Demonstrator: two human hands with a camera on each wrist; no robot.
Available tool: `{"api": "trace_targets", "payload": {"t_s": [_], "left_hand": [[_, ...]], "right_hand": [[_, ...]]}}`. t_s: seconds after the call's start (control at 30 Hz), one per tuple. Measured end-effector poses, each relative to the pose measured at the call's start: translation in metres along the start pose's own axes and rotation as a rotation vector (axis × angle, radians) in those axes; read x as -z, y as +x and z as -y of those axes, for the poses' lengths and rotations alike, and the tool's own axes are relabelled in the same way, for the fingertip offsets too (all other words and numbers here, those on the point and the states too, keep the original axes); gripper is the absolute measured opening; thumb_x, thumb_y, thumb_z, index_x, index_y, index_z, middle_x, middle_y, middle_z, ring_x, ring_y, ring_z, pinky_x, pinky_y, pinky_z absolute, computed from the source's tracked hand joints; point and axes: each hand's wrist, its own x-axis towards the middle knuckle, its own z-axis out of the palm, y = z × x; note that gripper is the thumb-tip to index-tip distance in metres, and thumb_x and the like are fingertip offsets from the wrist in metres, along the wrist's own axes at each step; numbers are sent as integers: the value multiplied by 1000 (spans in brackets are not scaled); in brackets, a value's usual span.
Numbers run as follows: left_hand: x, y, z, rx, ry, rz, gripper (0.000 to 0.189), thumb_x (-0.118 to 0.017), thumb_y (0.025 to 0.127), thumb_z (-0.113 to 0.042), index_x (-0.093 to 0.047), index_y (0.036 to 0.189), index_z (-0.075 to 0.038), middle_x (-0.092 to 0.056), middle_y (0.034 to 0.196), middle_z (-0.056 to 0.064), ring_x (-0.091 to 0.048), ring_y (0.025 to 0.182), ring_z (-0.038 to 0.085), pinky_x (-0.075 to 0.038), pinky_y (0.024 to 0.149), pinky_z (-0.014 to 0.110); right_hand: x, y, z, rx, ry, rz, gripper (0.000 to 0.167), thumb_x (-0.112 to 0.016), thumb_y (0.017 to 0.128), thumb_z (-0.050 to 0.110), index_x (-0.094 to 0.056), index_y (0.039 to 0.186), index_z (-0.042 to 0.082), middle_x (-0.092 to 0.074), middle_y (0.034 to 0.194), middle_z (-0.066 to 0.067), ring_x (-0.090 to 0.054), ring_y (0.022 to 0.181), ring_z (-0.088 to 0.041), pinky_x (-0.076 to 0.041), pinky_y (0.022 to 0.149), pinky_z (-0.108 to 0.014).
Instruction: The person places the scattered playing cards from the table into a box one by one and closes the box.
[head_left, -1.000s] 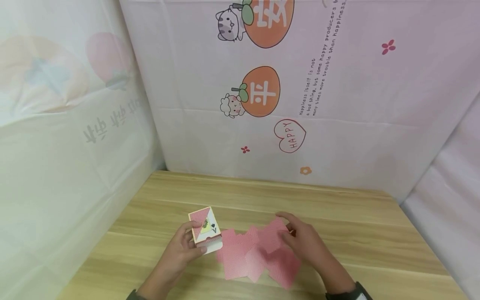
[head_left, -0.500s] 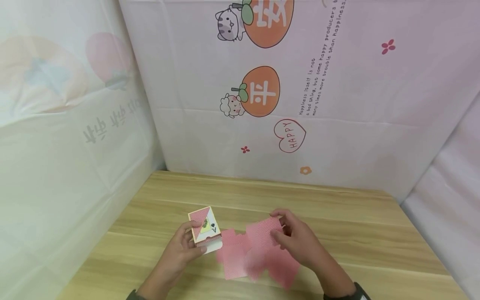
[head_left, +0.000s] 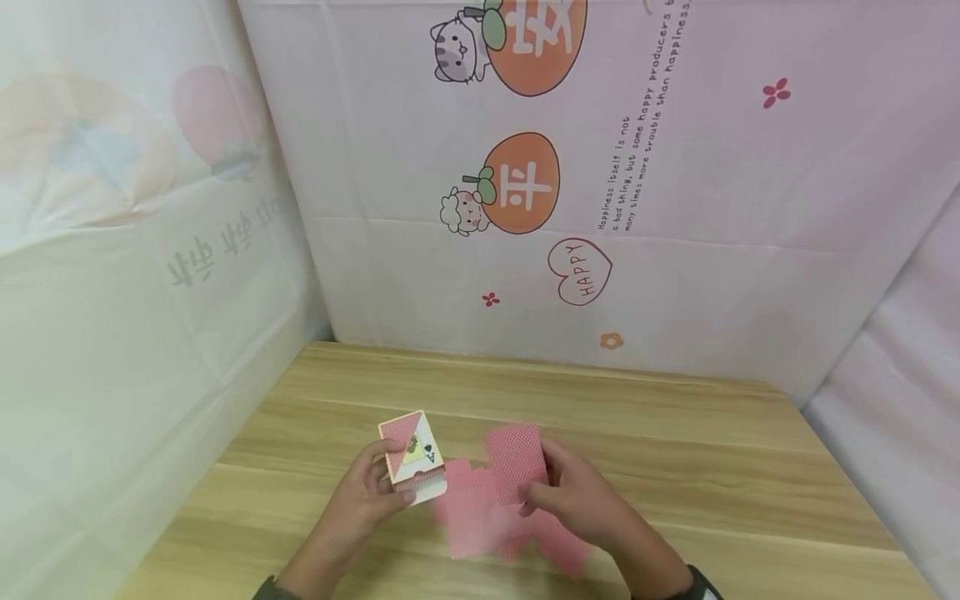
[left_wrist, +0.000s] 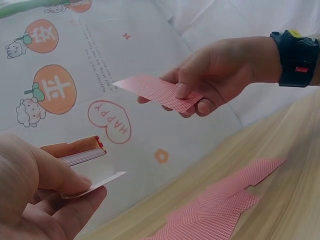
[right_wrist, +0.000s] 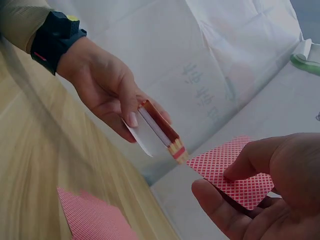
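Note:
My left hand [head_left: 365, 493] holds a card box [head_left: 415, 454] with an ace of spades printed on its front. Its flap hangs open toward me, and in the right wrist view white card edges show inside the box [right_wrist: 162, 125]. Between thumb and fingers my right hand [head_left: 577, 496] pinches a red-backed playing card [head_left: 516, 458], lifted above the table; whether it is one card or more I cannot tell. Below, several red-backed cards [head_left: 471, 525] lie face down, overlapping, on the wood-grain table [head_left: 300, 467].
A white printed cloth [head_left: 405, 275] stands up behind the table's back edge. More cloth hangs at the left [head_left: 150, 333] and right sides. Each wrist wears a dark band [left_wrist: 298, 57].
My right hand has lifted the card off the spread and swung it left and upright, closer to the box. The left hand with the box has barely moved.

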Motion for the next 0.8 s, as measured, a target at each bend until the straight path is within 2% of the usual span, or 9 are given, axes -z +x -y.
{"api": "trace_targets", "payload": {"t_s": [0.1, 0.2, 0.3, 0.4, 0.57, 0.8], "left_hand": [[-1, 2, 1, 7, -5, -8, 68, -70, 82, 10, -37, 139, -7, -50, 139, 24, -61, 117, 31, -57, 94, 36], [-2, 3, 0, 15, -6, -11, 69, -70, 82, 10, -38, 140, -8, -50, 139, 24, -61, 119, 33, -57, 95, 37], [-3, 4, -1, 12, -1, -6, 69, -71, 82, 9, -38, 140, -8, -50, 139, 25, -60, 120, 34, -56, 96, 38], [-3, 3, -2, 18, 8, 7, 69, -72, 83, 5, -37, 140, -9, -48, 141, 24, -60, 122, 34, -55, 97, 36], [-2, 3, -4, 25, 7, 33, 69, -74, 85, 2, -36, 142, -11, -45, 146, 22, -60, 123, 32, -53, 101, 34], [-1, 4, -5, -3, 32, 50, 70, -71, 86, 4, -31, 142, -7, -45, 143, 26, -61, 120, 29, -55, 98, 34]], "right_hand": [[-8, 1, 0, -12, 46, 52, 31, -60, 97, 3, -57, 128, 2, -63, 110, -17, -66, 95, -34, -61, 80, -42], [-17, 4, 1, -34, 96, 88, 29, -62, 101, 13, -59, 127, 2, -64, 109, -17, -67, 94, -33, -62, 78, -43], [-25, 7, 0, -74, 124, 121, 30, -63, 101, 21, -61, 125, 4, -67, 102, -19, -69, 85, -27, -63, 70, -39], [-33, 11, -1, -115, 147, 158, 32, -64, 100, 27, -61, 123, 5, -70, 87, -17, -67, 68, -19, -60, 58, -31], [-48, 15, -4, -150, 230, 230, 34, -63, 101, 31, -59, 122, 4, -63, 66, -5, -54, 51, -8, -46, 47, -20], [-64, 18, -9, -156, 263, 301, 25, -62, 101, 30, -60, 106, 6, -58, 64, 2, -47, 50, -7, -41, 45, -19]]}}
